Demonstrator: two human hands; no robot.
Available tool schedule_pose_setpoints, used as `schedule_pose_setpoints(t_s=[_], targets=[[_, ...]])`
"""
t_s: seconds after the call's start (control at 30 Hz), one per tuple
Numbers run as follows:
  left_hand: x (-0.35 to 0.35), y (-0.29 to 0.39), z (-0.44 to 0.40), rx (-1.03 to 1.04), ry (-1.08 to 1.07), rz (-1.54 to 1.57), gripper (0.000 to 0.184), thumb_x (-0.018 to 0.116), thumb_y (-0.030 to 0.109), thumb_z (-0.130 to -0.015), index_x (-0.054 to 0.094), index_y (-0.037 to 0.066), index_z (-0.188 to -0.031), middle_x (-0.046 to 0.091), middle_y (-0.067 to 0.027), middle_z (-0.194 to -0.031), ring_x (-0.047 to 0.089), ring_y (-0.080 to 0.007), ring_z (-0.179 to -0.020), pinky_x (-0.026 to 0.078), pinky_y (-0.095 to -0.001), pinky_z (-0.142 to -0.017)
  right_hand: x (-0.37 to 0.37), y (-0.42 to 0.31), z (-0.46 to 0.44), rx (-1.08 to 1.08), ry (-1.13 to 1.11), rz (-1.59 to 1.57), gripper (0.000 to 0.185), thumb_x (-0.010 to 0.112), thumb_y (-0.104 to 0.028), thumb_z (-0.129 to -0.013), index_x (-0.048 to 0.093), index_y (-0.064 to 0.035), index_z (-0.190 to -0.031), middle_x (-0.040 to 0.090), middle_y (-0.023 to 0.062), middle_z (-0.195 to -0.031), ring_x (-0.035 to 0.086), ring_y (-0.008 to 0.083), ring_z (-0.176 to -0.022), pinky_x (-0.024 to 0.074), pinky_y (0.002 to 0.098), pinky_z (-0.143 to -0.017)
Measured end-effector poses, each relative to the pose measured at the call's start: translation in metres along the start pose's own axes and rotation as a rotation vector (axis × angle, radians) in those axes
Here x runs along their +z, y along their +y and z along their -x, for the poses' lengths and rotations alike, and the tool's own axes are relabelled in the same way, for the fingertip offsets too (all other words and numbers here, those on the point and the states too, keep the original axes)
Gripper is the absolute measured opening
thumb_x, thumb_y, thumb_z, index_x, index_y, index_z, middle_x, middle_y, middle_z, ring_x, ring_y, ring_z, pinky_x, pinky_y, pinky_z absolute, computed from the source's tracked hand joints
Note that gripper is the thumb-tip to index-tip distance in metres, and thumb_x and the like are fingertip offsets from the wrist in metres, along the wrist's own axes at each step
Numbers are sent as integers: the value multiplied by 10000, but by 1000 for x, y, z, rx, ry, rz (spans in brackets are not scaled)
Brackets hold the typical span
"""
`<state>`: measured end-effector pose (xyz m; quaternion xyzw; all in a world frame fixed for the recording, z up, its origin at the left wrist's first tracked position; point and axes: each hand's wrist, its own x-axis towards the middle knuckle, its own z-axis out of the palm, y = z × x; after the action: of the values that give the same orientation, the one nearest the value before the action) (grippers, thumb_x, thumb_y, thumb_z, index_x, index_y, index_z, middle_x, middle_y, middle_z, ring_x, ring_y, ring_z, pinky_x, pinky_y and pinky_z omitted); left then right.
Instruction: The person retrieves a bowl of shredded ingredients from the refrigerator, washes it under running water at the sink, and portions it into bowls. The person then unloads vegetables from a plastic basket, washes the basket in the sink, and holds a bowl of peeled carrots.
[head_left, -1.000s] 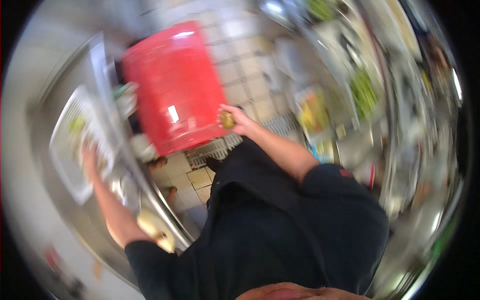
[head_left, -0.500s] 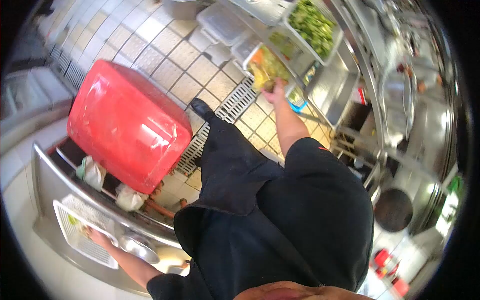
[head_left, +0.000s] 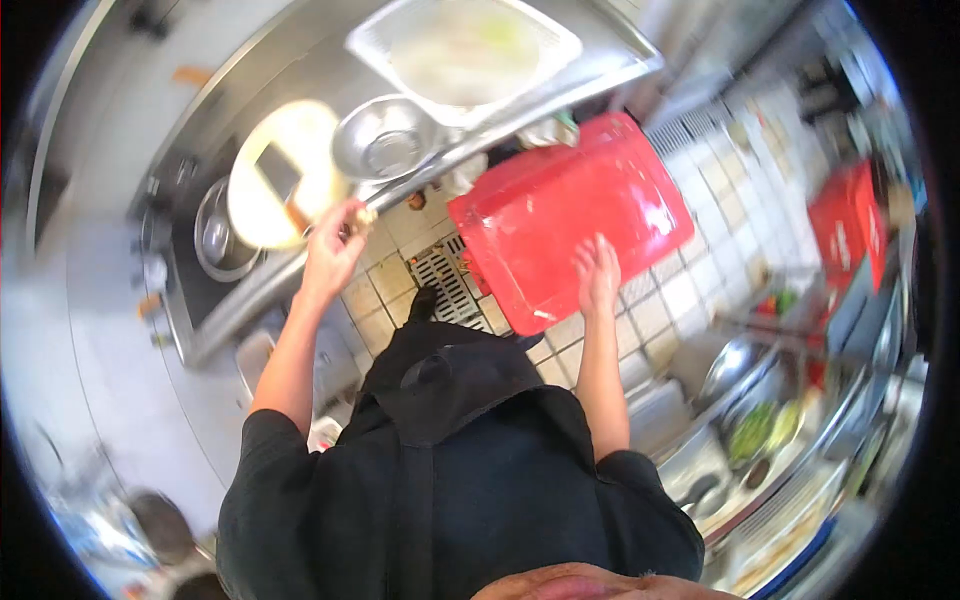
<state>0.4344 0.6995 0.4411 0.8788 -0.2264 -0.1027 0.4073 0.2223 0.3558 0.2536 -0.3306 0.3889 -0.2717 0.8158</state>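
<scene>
My left hand (head_left: 333,250) is closed near the front edge of the steel counter, its fingers round a small pale piece (head_left: 366,214) too small to name. Just beyond it lies a round cutting board (head_left: 262,215) with a cleaver (head_left: 277,171) on it, the brown handle close to my fingers. A metal bowl (head_left: 388,142) stands beside the board. My right hand (head_left: 598,272) is over the red lid (head_left: 560,215) of a large bin, fingers apart, holding nothing.
A white basket (head_left: 362,42) is at the counter's back, its contents blurred. Containers with green vegetables (head_left: 752,432) are at the lower right. Another red container (head_left: 845,225) stands at the far right. A floor grate (head_left: 443,285) runs by my feet.
The view has swung round to the board. My left hand has left the white basket and holds a small piece. My right hand has moved from the vegetable container and no longer holds the roundish brown item.
</scene>
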Motion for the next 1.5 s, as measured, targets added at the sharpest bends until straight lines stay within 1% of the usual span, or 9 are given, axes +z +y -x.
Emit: schedule_pose_setpoints(t_s=[0.13, 0.33, 0.43, 0.5, 0.83, 1.17, 1.3, 1.47, 1.5], targets=[[-29, -64, 142, -172, 210, -115, 395, 577, 64, -763, 573, 18, -1155, 598, -88, -1016, 587, -182, -944, 465, -300, -840, 176, -23, -71, -142, -367, 283, 380, 651, -378, -883, 561, -68, -1082, 603, 72, -910, 595, 190, -753, 519, 332, -670], [-48, -133, 302, -588, 539, 25, 422, 608, 98, -722, 615, 79, -1143, 573, -130, -921, 577, -258, -836, 476, -340, -761, 275, 16, -188, 233, -383, 571, 895, 704, -375, -839, 161, -131, -1507, 65, 263, -1532, 236, 470, -1374, 394, 563, -1042], [-66, -166, 355, -702, 674, 44, 420, 619, 103, -714, 627, 84, -1134, 561, -136, -883, 573, -269, -815, 475, -346, -753, 270, 28, -271, 188, -385, 504, 662, 642, -223, -859, 309, 0, -1386, 204, 311, -1456, 375, 511, -1244, 453, 619, -958], [-85, -190, 385, -763, 743, 26, 415, 616, 88, -715, 632, 84, -1129, 564, -137, -894, 581, -265, -823, 480, -346, -758, 290, 18, -272, 167, -139, 436, 336, 446, -12, -854, 391, 143, -1147, 495, 309, -1069, 572, 476, -881, 600, 544, -754], [-177, -359, 420, -962, 563, -533, 737, 745, 267, -784, 419, 21, -1398, 423, -238, -1399, 577, -295, -1132, 459, -333, -954, 267, -86, -88, -143, -228, 521, 503, 476, -21, -828, 355, 68, -1309, 559, 243, -1144, 639, 400, -939, 590, 506, -801], [-98, -128, 257, -170, 691, 1306, 722, 704, 262, -867, 343, 24, -1445, 534, -130, -1326, 563, -209, -1142, 430, -364, -977, 296, -46, 167, -191, -774, 869, 436, 539, 57, -749, 552, 55, -1185, 670, 133, -1047, 655, 198, -882, 516, 298, -809], [-79, -106, 282, -477, 1220, 1375, 441, 646, 64, -807, 483, 8, -1213, 592, -49, -966, 587, -174, -775, 521, -328, -603, 312, 44, 243, 7, -1119, 1020, 405, 582, 35, -783, 549, 64, -1186, 672, 135, -1058, 652, 185, -905, 500, 298, -844], [-74, -152, 414, -794, 1514, 1543, 347, 547, -21, -722, 497, -50, -1064, 571, -141, -970, 607, -289, -837, 566, -475, -709, 345, 111, 324, 372, -1697, 1380, 544, 778, -147, -745, 553, 0, -1218, 649, 143, -1096, 640, 223, -949, 509, 371, -869], [-69, -162, 448, -813, 1525, 1584, 347, 539, -14, -720, 496, -51, -1063, 571, -151, -982, 607, -304, -860, 564, -485, -736, 362, 113, 349, -11, -1913, 1463, 690, 832, -202, -659, 528, -25, -1252, 585, 173, -1185, 596, 280, -1042, 477, 424, -923]])
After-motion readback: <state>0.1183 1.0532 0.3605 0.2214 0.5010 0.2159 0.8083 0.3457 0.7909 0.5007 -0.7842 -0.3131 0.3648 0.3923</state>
